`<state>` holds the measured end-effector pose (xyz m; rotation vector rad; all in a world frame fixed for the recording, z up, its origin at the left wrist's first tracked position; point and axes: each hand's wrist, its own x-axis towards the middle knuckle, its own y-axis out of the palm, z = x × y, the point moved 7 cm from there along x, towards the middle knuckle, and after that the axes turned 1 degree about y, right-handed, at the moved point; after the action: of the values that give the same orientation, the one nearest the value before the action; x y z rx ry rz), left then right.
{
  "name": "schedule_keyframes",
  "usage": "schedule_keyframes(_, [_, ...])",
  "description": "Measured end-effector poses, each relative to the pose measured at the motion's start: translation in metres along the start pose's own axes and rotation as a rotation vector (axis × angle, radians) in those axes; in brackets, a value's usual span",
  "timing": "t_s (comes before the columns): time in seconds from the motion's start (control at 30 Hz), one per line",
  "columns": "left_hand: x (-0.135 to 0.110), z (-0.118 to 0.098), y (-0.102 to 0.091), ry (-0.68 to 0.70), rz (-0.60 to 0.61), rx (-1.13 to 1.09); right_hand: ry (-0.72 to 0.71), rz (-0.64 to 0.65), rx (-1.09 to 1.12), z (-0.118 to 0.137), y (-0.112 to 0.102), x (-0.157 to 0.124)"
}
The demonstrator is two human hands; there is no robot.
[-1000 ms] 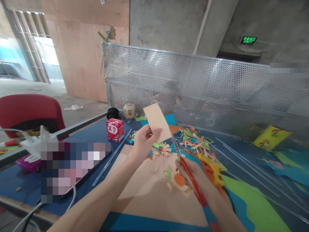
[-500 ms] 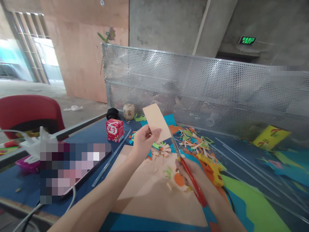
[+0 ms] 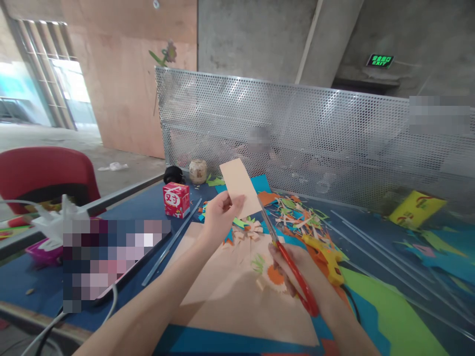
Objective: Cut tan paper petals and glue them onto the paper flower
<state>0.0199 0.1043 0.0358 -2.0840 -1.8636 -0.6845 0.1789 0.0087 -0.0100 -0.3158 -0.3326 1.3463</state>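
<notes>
My left hand pinches the lower edge of a tan paper strip and holds it upright above the table. My right hand grips red-handled scissors. Their blades point up and touch the strip's lower right edge. Below the hands lies a large tan paper sheet with an orange and green paper flower on it. Small tan paper offcuts lie just under the strip.
A yellow glue gun lies right of my right hand. Coloured paper scraps, thin clear rods, a red carton, a small jar and a perforated metal screen sit further back. A red chair stands at left.
The scissors and right hand have shifted slightly left and up along the strip's edge. The left hand holds the strip almost unmoved.
</notes>
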Motion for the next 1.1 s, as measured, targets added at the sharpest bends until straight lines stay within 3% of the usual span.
schedule_keyframes(0.13, [0.000,0.001,0.000,-0.016,-0.001,-0.003,0.163,0.114,-0.064,-0.013,0.007,-0.001])
schedule_keyframes(0.3, [-0.002,0.003,0.003,-0.027,0.024,-0.006,0.166,0.130,-0.009,-0.022,0.011,0.001])
schedule_keyframes(0.47, [-0.002,0.006,0.006,-0.025,0.048,-0.007,0.158,0.140,-0.062,-0.016,0.011,0.000])
schedule_keyframes(0.63, [-0.003,0.009,0.008,-0.075,0.048,-0.056,0.244,0.155,-0.049,-0.013,0.010,-0.003])
schedule_keyframes(0.87, [-0.005,0.015,0.015,-0.162,0.086,-0.132,0.138,0.110,-0.138,-0.006,0.006,-0.002])
schedule_keyframes(1.1, [-0.005,0.017,0.015,-0.198,0.080,-0.139,0.153,0.109,-0.130,0.000,0.006,-0.004])
